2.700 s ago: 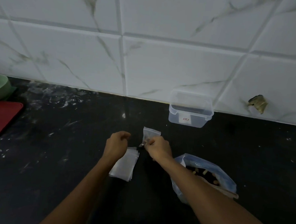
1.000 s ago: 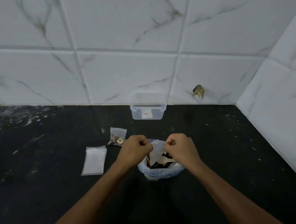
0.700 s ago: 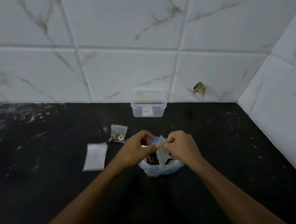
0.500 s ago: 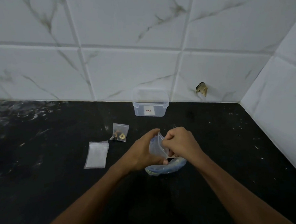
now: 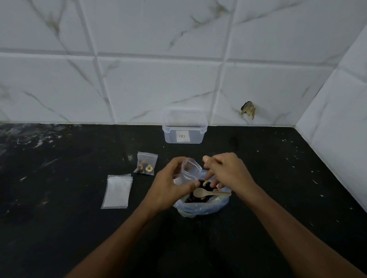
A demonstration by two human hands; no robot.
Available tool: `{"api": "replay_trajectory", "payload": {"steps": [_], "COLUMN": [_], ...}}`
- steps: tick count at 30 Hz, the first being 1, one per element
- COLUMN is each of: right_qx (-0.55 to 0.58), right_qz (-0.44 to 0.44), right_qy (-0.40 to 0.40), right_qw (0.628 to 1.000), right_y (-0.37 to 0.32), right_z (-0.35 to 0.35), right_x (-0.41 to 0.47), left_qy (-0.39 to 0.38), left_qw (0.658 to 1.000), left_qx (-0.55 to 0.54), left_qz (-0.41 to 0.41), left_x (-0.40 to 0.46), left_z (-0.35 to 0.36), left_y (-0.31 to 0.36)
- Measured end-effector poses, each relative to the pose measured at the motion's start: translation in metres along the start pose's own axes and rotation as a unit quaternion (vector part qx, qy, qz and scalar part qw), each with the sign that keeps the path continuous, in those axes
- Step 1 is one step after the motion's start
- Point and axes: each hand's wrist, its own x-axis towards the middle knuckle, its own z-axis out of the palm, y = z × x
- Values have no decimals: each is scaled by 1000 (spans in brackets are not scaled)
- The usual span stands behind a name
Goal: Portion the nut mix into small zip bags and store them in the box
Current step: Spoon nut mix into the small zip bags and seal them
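Directly under the right hand (image 5: 225, 175) lay the wooden spoon (image 5: 209, 193), its long axis running across, bowl pointing toward the left hand (image 5: 171, 185) and handle toward the right wrist; the right hand was plainly the nearer one to that handle. Its fingers hung loosely curled and reached down into the large nut-mix bag (image 5: 200, 207), touching the nuts; whether they pinched any I could not tell. The left hand gripped an empty small zip bag (image 5: 190, 171) upright, mouth open, held just above the large bag's rim and just left of the right fingertips. That large bag held dark and pale nuts with the spoon resting on top. Left of the left hand a filled small bag (image 5: 146, 164) lay flat, and nearer still a stack of empty zip bags (image 5: 117, 191). Beyond both hands stood the clear storage box (image 5: 184, 129), lidless, seemingly with no bags inside.
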Motion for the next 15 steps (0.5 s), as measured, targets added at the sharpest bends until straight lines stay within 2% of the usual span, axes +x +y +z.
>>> {"api": "replay_trajectory", "payload": {"steps": [1,3,5,8,11,15], "right_qx": [-21,-156,-296,-413,-447,-430], "right_qz": [-8,-26,-13,-24,-44,-57], "right_qy": [9,0,-56,-100,-99,-80], "right_qw": [1000,987,953,905,888,897], "right_y": [8,30,52,72,76,73], "right_z": [-1,2,11,24,30,29], "right_x": [3,9,13,14,17,23], "left_qy": [4,-2,-23,-60,-92,-95], "left_qw": [1000,999,997,993,989,989], "left_qx": [-12,-36,-61,-80,-75,-70], "left_qz": [-2,-10,-32,-65,-86,-91], "left_x": [-2,-5,-10,-17,-22,-26], "left_z": [-3,-10,-14,-16,-13,-6], "left_y": [0,-2,-6,-14,-19,-22]}}
